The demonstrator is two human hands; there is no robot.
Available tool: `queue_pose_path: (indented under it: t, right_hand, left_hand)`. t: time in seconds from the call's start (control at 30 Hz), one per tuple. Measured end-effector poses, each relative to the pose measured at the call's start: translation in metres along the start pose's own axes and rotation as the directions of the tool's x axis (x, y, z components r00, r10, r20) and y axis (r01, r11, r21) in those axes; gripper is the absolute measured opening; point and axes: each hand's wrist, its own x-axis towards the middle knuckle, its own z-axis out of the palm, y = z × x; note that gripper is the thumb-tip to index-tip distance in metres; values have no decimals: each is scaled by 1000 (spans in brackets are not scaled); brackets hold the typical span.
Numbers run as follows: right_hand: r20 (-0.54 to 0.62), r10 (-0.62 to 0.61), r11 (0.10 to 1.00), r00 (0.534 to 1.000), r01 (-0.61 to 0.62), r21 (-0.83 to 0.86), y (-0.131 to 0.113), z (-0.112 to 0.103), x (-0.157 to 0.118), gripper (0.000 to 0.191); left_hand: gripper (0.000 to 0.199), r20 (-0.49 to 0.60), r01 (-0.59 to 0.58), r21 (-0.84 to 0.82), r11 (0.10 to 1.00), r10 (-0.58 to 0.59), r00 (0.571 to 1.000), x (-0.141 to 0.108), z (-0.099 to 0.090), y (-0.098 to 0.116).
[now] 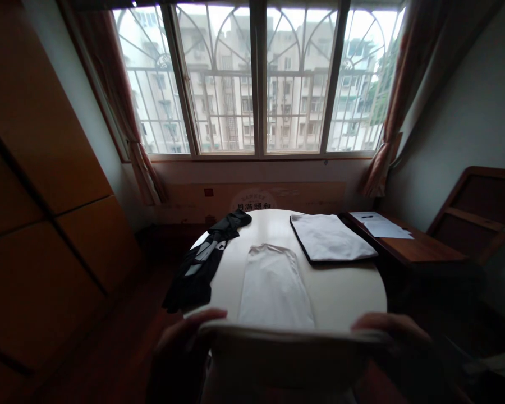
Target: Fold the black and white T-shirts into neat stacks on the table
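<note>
A white garment (273, 289), folded into a long strip, lies on the round white table (345, 292) with its far end flat. Its near end is lifted toward me, and the raised edge spans between my two hands. At the left corner my left hand (189, 336) has its fingers closed on the cloth. My right hand (395, 331) grips the right corner at about the same height. The part below the raised edge is in deep shadow, and the thumbs are hard to see. Which kind of garment it is, I cannot tell.
Black clothing (202, 264) with grey-white patches hangs over the table's left edge. A folded white and black stack of cloth (332, 238) lies at the back right. Beyond it stands a wooden side table (425, 249) with papers (381, 224). A wooden cabinet (46, 196) is on the left.
</note>
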Motion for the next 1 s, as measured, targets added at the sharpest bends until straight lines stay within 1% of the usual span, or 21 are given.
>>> queue_pose_path:
  t: [0.03, 0.07, 0.1, 0.17, 0.2, 0.23, 0.27, 0.3, 0.37, 0.43, 0.53, 0.63, 0.73, 0.8, 0.87, 0.9, 0.93, 0.97, 1.0]
  right_hand:
    - [-19, 47, 996, 999, -46, 71, -1, 11, 28, 24]
    - [-13, 118, 983, 993, -115, 140, 1, 23, 55, 27]
    - [-25, 169, 964, 985, -160, 211, 8, 35, 81, 29]
    - [-1, 217, 914, 976, -203, 352, 32, 58, 125, 33]
    - [37, 246, 883, 969, -239, 404, 48, 69, 141, 33]
    - [90, 284, 860, 955, -295, 417, 64, 80, 155, 31]
    - [157, 331, 851, 930, -366, 376, 81, 90, 167, 29]
    - [214, 389, 850, 896, -439, 291, 96, 99, 177, 27]
    - [280, 480, 846, 832, -523, 105, 122, 116, 194, 26]
    - [310, 518, 844, 797, -536, -32, 142, 129, 208, 25]
    - [342, 542, 840, 768, -498, -214, 162, 145, 223, 19]
    - [333, 573, 804, 749, -437, -403, 173, 157, 228, 17]
    - [313, 603, 746, 733, -379, -548, 175, 164, 227, 21]
    - [294, 600, 716, 744, -336, -611, 170, 165, 225, 24]
    - [269, 567, 705, 778, -290, -647, 161, 163, 223, 28]
    - [273, 526, 720, 805, -252, -646, 156, 161, 222, 30]
    - [305, 451, 764, 839, -186, -618, 151, 161, 221, 32]
    - [364, 335, 829, 869, -89, -552, 146, 162, 219, 33]
    - [435, 182, 896, 882, 34, -444, 142, 164, 216, 33]
  left_hand:
    - [47, -4, 69, -59, 996, -69, 998, 23, 13, 9]
    - [50, 22, 94, -134, 987, -91, 996, 47, 28, 13]
    - [51, 50, 117, -215, 970, -109, 993, 69, 43, 12]
    - [52, 137, 161, -349, 923, -120, 983, 109, 76, -3]
    - [53, 160, 174, -371, 912, -122, 980, 126, 92, -15]
    - [53, 184, 191, -350, 917, -133, 974, 141, 108, -29]
    - [50, 232, 218, -289, 932, -153, 961, 154, 124, -43]
    - [44, 256, 234, -249, 940, -169, 952, 165, 139, -57]
    - [34, 297, 271, -158, 950, -216, 930, 183, 166, -82]
    - [25, 329, 306, -63, 950, -269, 905, 197, 188, -103]
    - [20, 370, 323, 86, 943, -331, 868, 209, 212, -127]
    - [18, 400, 293, 204, 934, -352, 846, 215, 226, -144]
    - [15, 419, 228, 290, 929, -338, 842, 218, 229, -148]
    - [13, 411, 171, 333, 927, -306, 859, 217, 223, -143]
    - [21, 383, 90, 355, 930, -232, 894, 210, 212, -130]
    - [26, 376, 36, 355, 934, -178, 910, 203, 205, -121]
    - [27, 383, -26, 344, 939, -115, 917, 192, 199, -111]
    - [26, 424, -119, 314, 942, -27, 905, 179, 194, -101]
    - [23, 490, -216, 265, 940, 62, 870, 163, 190, -91]
